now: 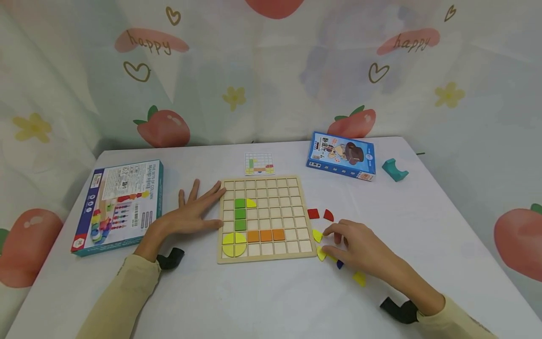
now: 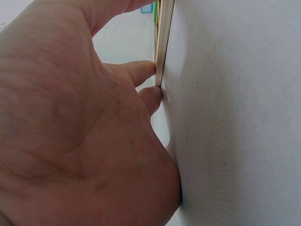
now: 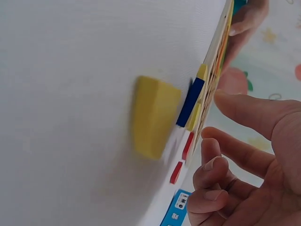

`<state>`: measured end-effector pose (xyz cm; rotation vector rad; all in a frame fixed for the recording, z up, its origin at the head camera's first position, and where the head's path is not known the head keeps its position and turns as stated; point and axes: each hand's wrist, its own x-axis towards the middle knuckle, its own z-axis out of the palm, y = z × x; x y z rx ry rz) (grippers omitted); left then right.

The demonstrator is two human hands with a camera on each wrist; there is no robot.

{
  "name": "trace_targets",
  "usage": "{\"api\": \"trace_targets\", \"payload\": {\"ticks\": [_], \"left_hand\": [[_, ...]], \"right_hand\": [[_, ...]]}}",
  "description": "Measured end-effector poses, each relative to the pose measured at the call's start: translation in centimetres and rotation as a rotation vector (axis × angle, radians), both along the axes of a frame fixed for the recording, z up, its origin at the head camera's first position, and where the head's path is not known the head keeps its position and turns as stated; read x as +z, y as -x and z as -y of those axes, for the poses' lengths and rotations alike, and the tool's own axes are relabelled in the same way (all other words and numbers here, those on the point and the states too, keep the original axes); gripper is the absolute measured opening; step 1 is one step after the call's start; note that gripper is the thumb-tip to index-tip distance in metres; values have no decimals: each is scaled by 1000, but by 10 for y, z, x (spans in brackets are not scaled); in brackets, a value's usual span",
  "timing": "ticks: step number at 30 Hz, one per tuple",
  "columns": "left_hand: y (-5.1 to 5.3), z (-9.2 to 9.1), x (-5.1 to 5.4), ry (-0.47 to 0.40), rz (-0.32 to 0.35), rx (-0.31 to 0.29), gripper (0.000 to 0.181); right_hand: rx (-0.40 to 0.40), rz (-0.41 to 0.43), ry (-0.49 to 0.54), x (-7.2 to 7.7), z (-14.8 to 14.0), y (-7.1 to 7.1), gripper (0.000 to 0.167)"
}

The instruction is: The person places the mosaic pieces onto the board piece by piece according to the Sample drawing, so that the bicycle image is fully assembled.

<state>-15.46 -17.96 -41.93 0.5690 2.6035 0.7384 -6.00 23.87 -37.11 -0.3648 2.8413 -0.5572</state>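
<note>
A wooden grid board (image 1: 279, 193) lies on the white table. On it are a column of green squares (image 1: 240, 213), a row of orange squares (image 1: 266, 235), a yellow quarter-circle (image 1: 251, 203) and a disc of yellow quarter-circles (image 1: 228, 251). My left hand (image 1: 186, 214) touches the board's left edge with spread fingers. Beyond the board's right edge, my right hand (image 1: 360, 245) hovers by loose yellow quarter pieces (image 1: 317, 236), thumb and index finger (image 3: 240, 146) apart with nothing between them. A dark blue piece (image 3: 191, 102) is partly hidden by that hand in the head view.
A red square (image 1: 313, 213) and a red quarter piece (image 1: 328, 215) lie right of the board. Behind it is a pattern card (image 1: 259, 164). Boxes flank it: a large one (image 1: 123, 207) left, a blue one (image 1: 341, 155) back right, near a teal piece (image 1: 394, 170).
</note>
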Motion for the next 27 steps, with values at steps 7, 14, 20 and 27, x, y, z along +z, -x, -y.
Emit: {"api": "trace_targets", "payload": {"ticks": [7, 14, 20, 27], "left_hand": [[-1, -1, 1, -3, 1, 1, 93], [-1, 0, 0, 0, -3, 2, 93], [0, 1, 0, 1, 0, 1, 93], [0, 0, -1, -4, 2, 7, 93]], "right_hand": [[-27, 7, -12, -3, -12, -13, 28], [-67, 63, -20, -6, -16, -19, 29], [-56, 61, -39, -7, -18, -22, 32], [-52, 67, -47, -8, -21, -22, 32]]}}
